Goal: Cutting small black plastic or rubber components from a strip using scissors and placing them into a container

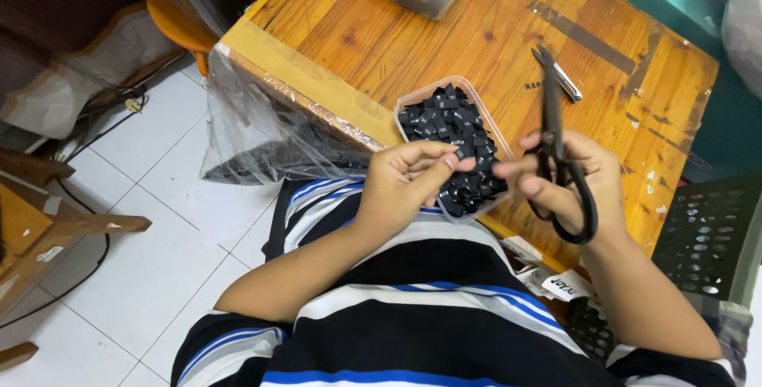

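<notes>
Wooden table (pixel 444 30) fills upper centre of frame. Below it, at centre, clear tub (pixel 406 109) of black fabric labels (pixel 456 129). Our right hand (pixel 567 180), centre right, grips black scissors (pixel 556 157), blades pointing up. Our left hand (pixel 413 177), centre, pinches one small label (pixel 459 153) over tub.

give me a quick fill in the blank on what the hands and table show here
1. The right hand holds black ____.
2. The left hand pinches a small black ____ between its fingers.
3. The clear tub of labels sits on a ____ table.
4. The small snips lie on the table, ____ either hand.

Missing words: scissors; label; wooden; apart from
</notes>
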